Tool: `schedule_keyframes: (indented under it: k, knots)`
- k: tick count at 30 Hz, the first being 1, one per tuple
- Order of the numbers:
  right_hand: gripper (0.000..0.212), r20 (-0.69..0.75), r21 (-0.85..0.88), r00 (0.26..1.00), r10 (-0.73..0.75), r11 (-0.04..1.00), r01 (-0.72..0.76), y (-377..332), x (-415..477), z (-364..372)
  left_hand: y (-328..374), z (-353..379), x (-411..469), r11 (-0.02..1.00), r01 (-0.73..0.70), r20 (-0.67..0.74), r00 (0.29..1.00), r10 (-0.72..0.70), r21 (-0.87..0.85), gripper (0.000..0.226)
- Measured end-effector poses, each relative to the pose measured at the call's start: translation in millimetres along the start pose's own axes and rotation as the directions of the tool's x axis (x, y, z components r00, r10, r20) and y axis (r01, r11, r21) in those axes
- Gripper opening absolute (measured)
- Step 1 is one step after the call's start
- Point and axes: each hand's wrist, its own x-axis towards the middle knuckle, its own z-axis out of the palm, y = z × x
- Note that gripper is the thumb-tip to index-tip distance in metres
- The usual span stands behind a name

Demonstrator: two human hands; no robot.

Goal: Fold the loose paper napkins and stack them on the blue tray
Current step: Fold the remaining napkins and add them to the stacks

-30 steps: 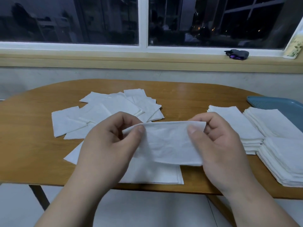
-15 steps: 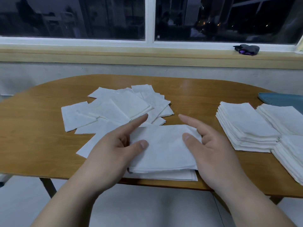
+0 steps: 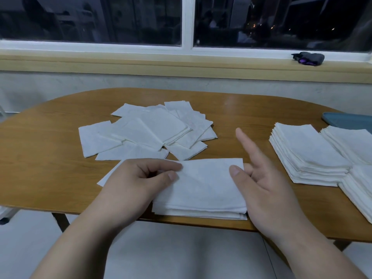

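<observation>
1. Our left hand [image 3: 138, 178] lies at the table's near edge, fingers curled, thumb and index finger pinching the left end of the top napkin [image 3: 205, 188].
2. Our right hand [image 3: 267, 190] is also at the table's near edge, fingers spread and straight, index pointing across the table. Its thumb tip touches the napkin's right end.
3. The wooden table [image 3: 50, 162] is oval.
4. The loose napkins [image 3: 153, 131] sit at the table's middle in an overlapping heap.
5. Three folded stacks at the table's right end: nearest the middle [image 3: 308, 154], one behind it [image 3: 350, 141], one at the near right [image 3: 362, 190]. The first sits on bare table. For the other two, we cannot tell what's under them.
6. The top napkin lies folded into a rectangle on a small pile at the table's near edge.
7. The blue tray [image 3: 348, 120] sits at the table's far right end, with only a corner in frame.
8. A dark object [image 3: 308, 58] lies on the window sill [image 3: 181, 63] beyond the table's far side.
</observation>
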Motion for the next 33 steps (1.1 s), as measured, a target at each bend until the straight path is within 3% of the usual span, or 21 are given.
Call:
schedule_keyframes:
  k: [3, 10, 17, 22, 24, 27, 33]
  knots:
    - [0.035, -0.016, -0.033, 1.000, -0.017, 0.999, 0.016, -1.0, -1.3, 1.2, -2.0, -1.2, 0.4, 1.000, 0.016, -0.006, 1.000, -0.015, 0.013, 0.014]
    - [0.019, -0.021, -0.068, 0.999, 0.046, 0.997, -0.048, -3.0, 0.4, -0.1, -3.1, -6.1, -0.2, 0.995, 0.037, -0.022, 0.999, -0.035, 0.096, 0.011]
    - [0.022, 0.009, -0.037, 0.993, 0.117, 0.992, -0.117, -5.0, -2.2, -5.3, -2.8, -6.9, -1.5, 0.994, 0.038, 0.001, 0.999, -0.038, 0.107, 0.012]
    - [0.015, 0.024, 0.140, 0.993, 0.111, 0.984, -0.114, -11.3, -5.0, -10.1, -0.2, -14.3, -1.3, 0.997, 0.016, 0.061, 0.998, -0.011, -0.077, 0.023]
    - [0.012, 0.021, 0.137, 0.991, 0.132, 0.981, -0.134, -9.9, -3.4, -10.6, 0.1, -15.4, -0.8, 0.995, 0.033, 0.071, 0.997, -0.026, -0.098, 0.025]
    - [0.023, 0.004, 0.042, 0.987, 0.160, 0.986, -0.160, -7.5, -2.2, -8.4, -3.3, -13.9, 0.3, 0.998, 0.067, 0.057, 0.996, -0.068, 0.021, 0.018]
    - [0.024, 0.008, -0.097, 0.984, 0.180, 0.979, -0.178, -5.5, -1.1, -3.8, -6.9, -10.9, 2.0, 0.980, 0.104, -0.006, 0.995, -0.104, 0.171, 0.012]
